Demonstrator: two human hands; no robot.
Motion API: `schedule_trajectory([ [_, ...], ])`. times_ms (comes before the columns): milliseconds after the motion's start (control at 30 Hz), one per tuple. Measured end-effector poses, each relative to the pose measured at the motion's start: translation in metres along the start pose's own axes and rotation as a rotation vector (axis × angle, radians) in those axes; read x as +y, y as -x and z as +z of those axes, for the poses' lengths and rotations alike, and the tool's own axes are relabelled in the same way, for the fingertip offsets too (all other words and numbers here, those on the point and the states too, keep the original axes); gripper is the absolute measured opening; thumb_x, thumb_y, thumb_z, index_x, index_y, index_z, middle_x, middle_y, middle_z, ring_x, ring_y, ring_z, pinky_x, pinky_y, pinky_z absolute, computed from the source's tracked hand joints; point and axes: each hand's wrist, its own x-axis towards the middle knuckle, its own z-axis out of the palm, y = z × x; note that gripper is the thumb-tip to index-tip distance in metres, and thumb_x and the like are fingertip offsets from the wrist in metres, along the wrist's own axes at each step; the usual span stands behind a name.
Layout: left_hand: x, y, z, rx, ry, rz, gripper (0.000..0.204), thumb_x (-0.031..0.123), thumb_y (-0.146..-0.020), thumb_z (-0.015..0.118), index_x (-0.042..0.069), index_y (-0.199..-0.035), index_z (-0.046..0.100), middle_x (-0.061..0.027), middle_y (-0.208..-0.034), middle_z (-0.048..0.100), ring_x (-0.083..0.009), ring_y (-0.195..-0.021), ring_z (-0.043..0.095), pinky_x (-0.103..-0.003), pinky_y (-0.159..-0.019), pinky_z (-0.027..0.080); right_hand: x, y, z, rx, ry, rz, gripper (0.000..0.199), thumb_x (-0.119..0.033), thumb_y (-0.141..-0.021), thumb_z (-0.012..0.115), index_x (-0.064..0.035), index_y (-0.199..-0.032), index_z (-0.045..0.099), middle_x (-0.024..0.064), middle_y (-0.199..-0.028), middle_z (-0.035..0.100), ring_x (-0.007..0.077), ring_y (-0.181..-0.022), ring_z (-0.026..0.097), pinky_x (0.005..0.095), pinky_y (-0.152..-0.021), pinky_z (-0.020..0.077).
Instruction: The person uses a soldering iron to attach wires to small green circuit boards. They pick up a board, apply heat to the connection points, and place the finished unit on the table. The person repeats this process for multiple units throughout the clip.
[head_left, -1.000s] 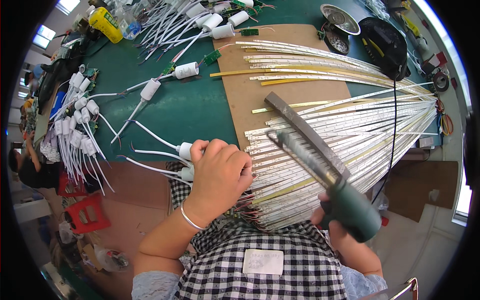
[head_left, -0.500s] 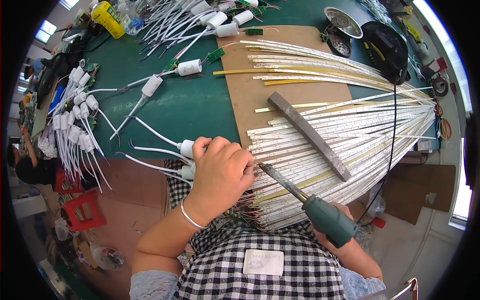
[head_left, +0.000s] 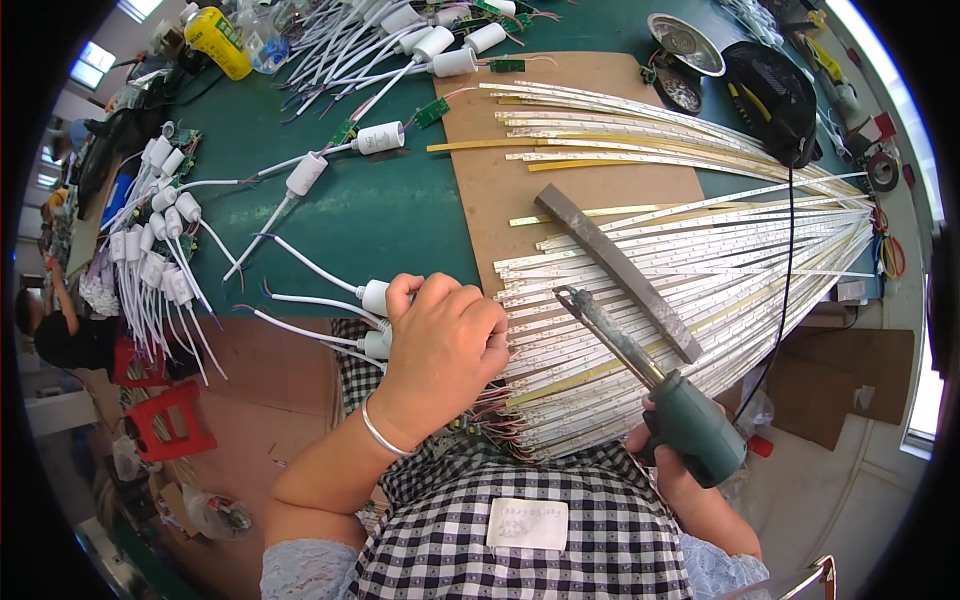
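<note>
My left hand is closed in a pinch at the near-left ends of a fan of white LED strips; whatever lies between its fingertips is hidden. White cylindrical caps with white cables poke out just left of its knuckles. In my right hand is a soldering iron with a green handle, its fingers wrapped around the grip. The iron's tip hovers over the strips, apart from my left hand. A grey bar lies slantwise across the strips.
A brown board lies on the green table. More capped cables with green circuit boards are piled at the back and left. A metal dish stands back right, near a black cord. A red stool stands at left.
The soldering iron's tip has lifted away from my left fingertips, up and to the right. My right hand has shifted slightly right with it. My left hand stays in place.
</note>
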Motion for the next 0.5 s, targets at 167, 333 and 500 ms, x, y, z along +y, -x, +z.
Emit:
schedule_trajectory([
  [167, -0.001, 0.001, 0.000, 0.025, 0.017, 0.014, 0.012, 0.010, -0.065, 0.067, 0.015, -0.068, 0.056, 0.0030, -0.070, 0.053, -0.0193, -0.081, 0.051, -0.040, -0.083, 0.029, 0.014, 0.010, 0.003, 0.047, -0.083, 0.026, 0.040, -0.027, -0.085, 0.059, 0.0050, -0.109, 0.055, 0.0059, -0.067, 0.063, 0.0139, -0.059, 0.062, 0.0262, -0.058, 0.0481],
  [333, 0.001, 0.003, 0.000, 0.031, -0.004, 0.002, 0.012, 0.012, -0.066, 0.067, 0.015, -0.067, 0.056, 0.0029, -0.073, 0.052, -0.0193, -0.084, 0.049, -0.040, -0.081, 0.028, 0.014, 0.013, -0.002, 0.039, -0.009, 0.124, 0.048, -0.034, -0.087, 0.057, 0.0048, -0.115, 0.050, 0.0070, -0.066, 0.062, 0.0145, -0.059, 0.061, 0.0262, -0.058, 0.0483],
  [500, 0.001, 0.005, 0.001, -0.004, -0.039, -0.011, 0.011, 0.015, -0.068, 0.068, 0.015, -0.071, 0.057, 0.0017, -0.079, 0.052, -0.0198, -0.087, 0.049, -0.040, -0.083, 0.028, 0.006, 0.011, 0.005, 0.087, -0.159, 0.156, 0.063, -0.047, -0.084, 0.061, 0.0012, -0.121, 0.046, 0.0071, -0.071, 0.060, 0.0139, -0.063, 0.059, 0.0244, -0.056, 0.0463],
])
